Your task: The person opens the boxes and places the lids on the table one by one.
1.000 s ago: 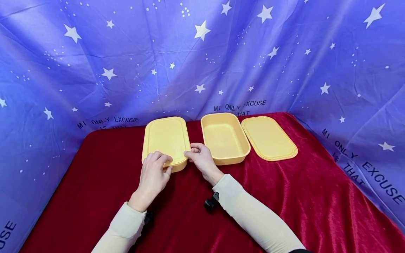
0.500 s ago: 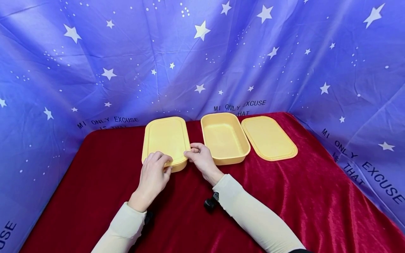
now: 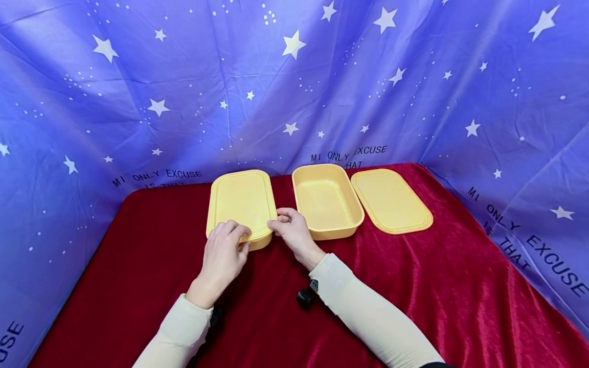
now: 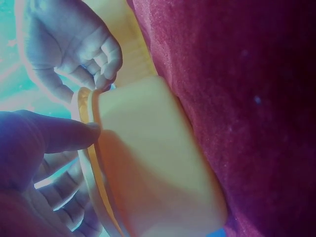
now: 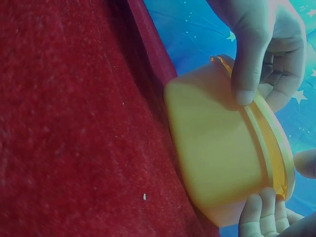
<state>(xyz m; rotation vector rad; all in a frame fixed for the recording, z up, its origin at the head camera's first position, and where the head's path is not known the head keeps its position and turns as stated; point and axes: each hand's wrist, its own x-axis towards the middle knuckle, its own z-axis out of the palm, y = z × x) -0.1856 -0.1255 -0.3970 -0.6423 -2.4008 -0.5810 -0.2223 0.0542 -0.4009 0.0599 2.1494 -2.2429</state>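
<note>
A yellow lid [image 3: 241, 199] lies over a matching rectangular food container [image 3: 261, 243] at the left of the table. My left hand [image 3: 223, 253] pinches the lid's near edge, fingers on top and thumb at the rim. At the near right corner, my right hand [image 3: 296, 232] pinches the edge, thumb on top and fingers curled against the side. In the left wrist view, a narrow gap runs between the lid and the container [image 4: 143, 153] along the near side. The right wrist view has the left thumb [image 5: 245, 81] pressed at that rim. The container's inside is hidden.
Just right of my right hand stands a second yellow container [image 3: 326, 204], uncovered with its inside bare. Its flat lid [image 3: 391, 202] lies beside it on the dark red velvet cloth [image 3: 276, 317]. A blue star-printed curtain [image 3: 257, 92] hangs close behind the table's back edge.
</note>
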